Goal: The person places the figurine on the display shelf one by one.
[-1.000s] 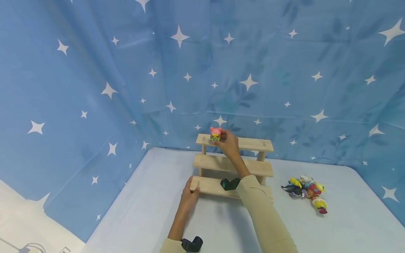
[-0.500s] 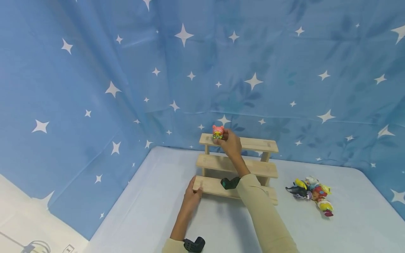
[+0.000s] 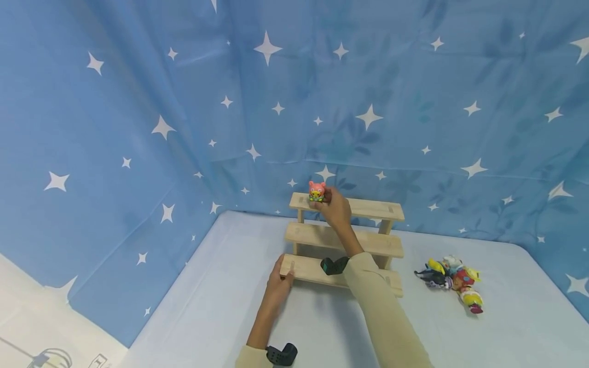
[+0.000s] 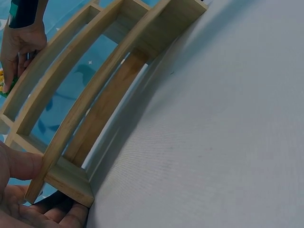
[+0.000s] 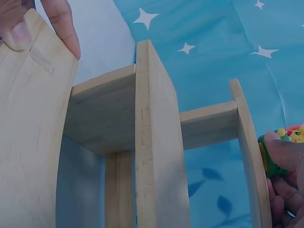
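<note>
A three-step wooden display stand (image 3: 345,240) stands on the white table. My left hand (image 3: 278,287) grips the left end of its lowest step, thumb on top and fingers beneath, as the left wrist view (image 4: 28,209) also shows. On the top step, toward its left end, is a small figurine (image 3: 316,191) with a pink eared hood, a yellow face and a green lower part. My right hand (image 3: 336,207) pinches it from the right side. In the right wrist view the figurine's green part (image 5: 275,156) sits right against the top board, under my thumb.
Several small colourful figurines (image 3: 453,278) lie in a heap on the table (image 3: 184,306) to the right of the stand. Behind hangs a blue curtain (image 3: 391,76) with white stars. A cable (image 3: 50,357) shows at the lower left.
The view has shifted slightly, so the stand and figurines appear a little farther right than a second ago. Both hands keep their holds, and the pink-hooded figurine stays at the top step's left part.
</note>
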`<state>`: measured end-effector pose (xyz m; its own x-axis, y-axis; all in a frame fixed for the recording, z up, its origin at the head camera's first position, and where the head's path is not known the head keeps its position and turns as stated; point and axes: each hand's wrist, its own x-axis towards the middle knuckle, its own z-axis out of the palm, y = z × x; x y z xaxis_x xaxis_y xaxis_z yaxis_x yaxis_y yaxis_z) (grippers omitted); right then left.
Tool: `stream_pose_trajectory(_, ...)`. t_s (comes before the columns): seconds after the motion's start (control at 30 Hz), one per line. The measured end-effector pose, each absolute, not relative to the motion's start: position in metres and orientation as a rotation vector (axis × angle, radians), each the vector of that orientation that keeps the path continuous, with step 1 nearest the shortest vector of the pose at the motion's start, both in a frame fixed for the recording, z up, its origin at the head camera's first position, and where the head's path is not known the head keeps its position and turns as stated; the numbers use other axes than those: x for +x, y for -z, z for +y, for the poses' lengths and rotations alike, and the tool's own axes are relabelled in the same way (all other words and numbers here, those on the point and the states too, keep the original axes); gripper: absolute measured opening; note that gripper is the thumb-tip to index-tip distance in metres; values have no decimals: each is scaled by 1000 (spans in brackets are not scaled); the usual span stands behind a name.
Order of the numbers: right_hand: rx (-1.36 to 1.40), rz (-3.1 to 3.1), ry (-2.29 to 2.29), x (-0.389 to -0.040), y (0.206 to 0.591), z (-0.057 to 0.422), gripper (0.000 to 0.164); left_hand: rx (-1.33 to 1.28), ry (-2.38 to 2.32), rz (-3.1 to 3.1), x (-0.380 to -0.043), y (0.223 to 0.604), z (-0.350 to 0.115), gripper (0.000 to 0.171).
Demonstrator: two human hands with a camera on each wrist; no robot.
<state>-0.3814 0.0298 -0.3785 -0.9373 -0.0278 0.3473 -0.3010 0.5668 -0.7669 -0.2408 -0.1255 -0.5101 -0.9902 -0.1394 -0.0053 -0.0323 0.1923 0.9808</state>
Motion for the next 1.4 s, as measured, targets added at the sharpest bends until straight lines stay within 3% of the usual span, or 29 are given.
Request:
stream_pose_trajectory(0.7,202,-2522,-1226,-378,381,24,51,158,1958,-2340,-237,511,-123,62)
stream_pose_trajectory(1.4,242,-2499,-1251,-378,382,24,56,173,1912,-2359,-243,512,-124,60)
